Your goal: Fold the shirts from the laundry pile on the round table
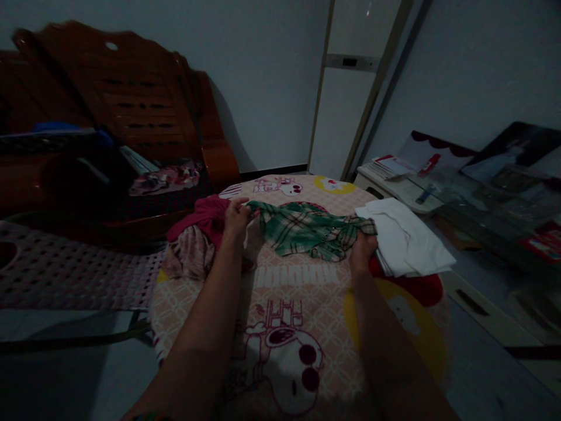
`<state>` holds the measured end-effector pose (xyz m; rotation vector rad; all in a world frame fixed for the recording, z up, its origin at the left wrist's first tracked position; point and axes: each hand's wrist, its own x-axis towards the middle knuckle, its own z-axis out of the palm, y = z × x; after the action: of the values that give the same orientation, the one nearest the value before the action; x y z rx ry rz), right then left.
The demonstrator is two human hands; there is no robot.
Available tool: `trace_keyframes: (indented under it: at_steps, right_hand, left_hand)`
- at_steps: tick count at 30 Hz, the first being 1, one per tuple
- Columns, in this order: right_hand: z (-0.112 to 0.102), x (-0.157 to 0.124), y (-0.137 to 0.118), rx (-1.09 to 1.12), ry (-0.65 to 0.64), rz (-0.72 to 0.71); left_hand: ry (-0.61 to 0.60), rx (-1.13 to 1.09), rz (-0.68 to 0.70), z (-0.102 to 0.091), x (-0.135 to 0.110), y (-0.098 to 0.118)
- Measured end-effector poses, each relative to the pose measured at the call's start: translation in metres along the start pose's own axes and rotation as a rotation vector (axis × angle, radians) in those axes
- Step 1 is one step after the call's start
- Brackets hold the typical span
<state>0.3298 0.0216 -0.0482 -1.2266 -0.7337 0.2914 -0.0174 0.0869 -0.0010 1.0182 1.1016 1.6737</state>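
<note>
A green plaid garment (pixel 302 228) is stretched sideways between my two hands, over the far half of a round table with a patterned cloth (pixel 333 327). My left hand (pixel 238 217) pinches one end of it. At the other end, my right hand (pixel 363 250) is closed round a gathered bit of the fabric. Beside my left hand lies a heap of clothes, a magenta piece (pixel 204 219) with a pale pink one (pixel 191 252). Just right of my right hand is a folded white cloth (pixel 405 237). The garment's exact kind is unclear in the dim light.
A carved wooden sofa (pixel 144 99) with a crumpled printed cloth (pixel 166 178) stands at the back left. A woven lounger (pixel 87 263) borders the table's left side. To the right is a glass-topped cabinet (pixel 477 204) with papers and pictures. A tall white appliance (pixel 344 111) stands behind.
</note>
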Motion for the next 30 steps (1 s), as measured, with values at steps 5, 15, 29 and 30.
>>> trace_keyframes:
  at_steps: [5, 15, 29, 30]
  right_hand:
    - [0.003, -0.001, -0.003, -0.008, -0.134, 0.044]
    - [0.001, -0.005, -0.011, -0.061, -0.217, 0.042]
    - [-0.002, -0.001, 0.0, -0.113, -0.2, 0.014]
    - [-0.002, -0.001, -0.001, -0.121, -0.201, 0.002]
  left_hand:
    - [-0.209, 0.45, 0.296, 0.022, -0.009, -0.001]
    - [-1.188, 1.235, 0.232, 0.03, -0.043, 0.007]
    - [-0.712, 0.534, 0.134, 0.026, -0.033, 0.014]
    - [-0.672, 0.456, 0.108, 0.027, -0.034, 0.021]
